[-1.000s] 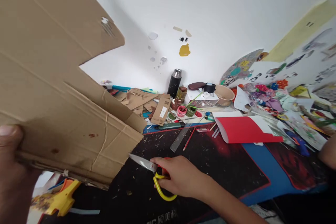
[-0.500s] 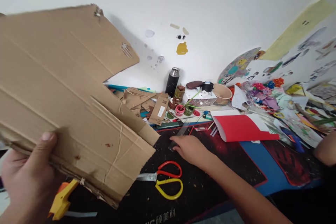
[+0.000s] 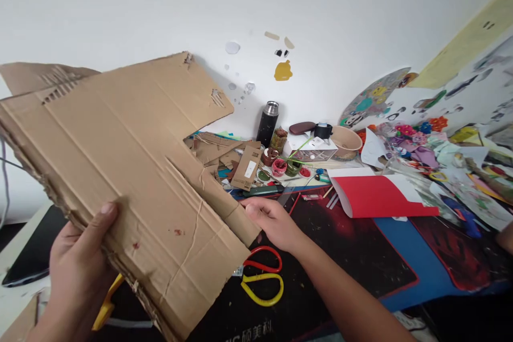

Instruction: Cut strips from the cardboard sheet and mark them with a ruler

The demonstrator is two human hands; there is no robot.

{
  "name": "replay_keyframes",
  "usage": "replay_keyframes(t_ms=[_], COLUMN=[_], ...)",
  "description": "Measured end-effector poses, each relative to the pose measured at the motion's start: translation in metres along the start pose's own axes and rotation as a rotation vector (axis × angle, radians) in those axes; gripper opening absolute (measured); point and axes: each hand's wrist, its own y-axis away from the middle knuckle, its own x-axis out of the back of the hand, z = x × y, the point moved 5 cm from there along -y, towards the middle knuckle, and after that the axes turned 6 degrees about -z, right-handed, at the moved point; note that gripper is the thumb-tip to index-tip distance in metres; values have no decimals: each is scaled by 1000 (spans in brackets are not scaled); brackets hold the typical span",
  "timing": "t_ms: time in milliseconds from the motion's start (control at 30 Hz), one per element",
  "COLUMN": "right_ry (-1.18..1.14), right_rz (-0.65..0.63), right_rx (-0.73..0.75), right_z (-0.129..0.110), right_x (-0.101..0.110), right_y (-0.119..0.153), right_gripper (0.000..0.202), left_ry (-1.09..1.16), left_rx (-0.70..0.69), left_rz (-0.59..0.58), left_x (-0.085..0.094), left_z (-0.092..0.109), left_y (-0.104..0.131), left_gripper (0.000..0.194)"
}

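A large, notched piece of brown cardboard (image 3: 132, 144) is held up at a tilt over the black mat. My left hand (image 3: 82, 251) grips its lower left edge, thumb on the near face and the other fingers behind. At the right end of the cardboard, my right hand (image 3: 272, 222) has closed on the edge of a folded flap; its fingertips are partly hidden. Scissors (image 3: 262, 288) with one red and one yellow handle lie below, their blades mostly covered by the cardboard. Behind my left hand a yellow tool (image 3: 106, 307) shows in part.
Cardboard scraps (image 3: 218, 152), a black thermos (image 3: 267, 124) and small paint pots (image 3: 279, 166) line the wall. Red paper (image 3: 380, 196) lies to the right, on the mat (image 3: 344, 251). A dark flat object (image 3: 32, 251) sits at the left.
My right hand has left the dark ruler-like strip on the mat and taken hold of the cardboard flap. The cardboard and my left hand appear further right and lower in view.
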Motion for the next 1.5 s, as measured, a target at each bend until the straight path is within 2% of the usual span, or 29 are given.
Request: replay_keyframes(t_ms=[267, 500, 700, 833, 900, 1000, 1100, 1167, 1333, 1400, 1500], right_ry=[-218, -400, -344, -291, -198, 63, 438, 709, 1165, 1245, 1273], right_rz=[15, 56, 75, 31, 7, 24, 51, 26, -168, -230, -254], right_rx=[1, -25, -27, -57, -82, -85, -71, -65, -238, -280, -294], right_z=[7, 15, 21, 26, 29, 28, 20, 11, 7, 10, 13], right_x=[-16, -21, -25, -23, -14, 14, 47, 61, 65, 62, 60], right_y=[-2, -1, 1, 3, 6, 12, 20, 22, 18, 15, 10], right_gripper=[48, 49, 50, 52, 51, 37, 22, 21, 32, 35, 31], left_ry=[21, 27, -25, -32, -20, 18, 35, 30, 45, 47, 46], left_rx=[-22, -2, -36, -21, -38, -86, -85, -72, -37, -22, -11], left_rz=[-20, -27, -15, -9, 15, 40, 60, 62, 68, 52, 26], left_x=[9, 8, 11, 12, 11, 11, 12, 12, 12, 10, 8], left_z=[-13, -21, -17, -11, -6, 0, 0, -2, -5, -4, -4], left_y=[-11, -13, -11, -11, -10, -8, -7, -7, -7, -7, -7], left_gripper=[48, 51, 46, 42, 37, 31, 25, 25, 29, 28, 29])
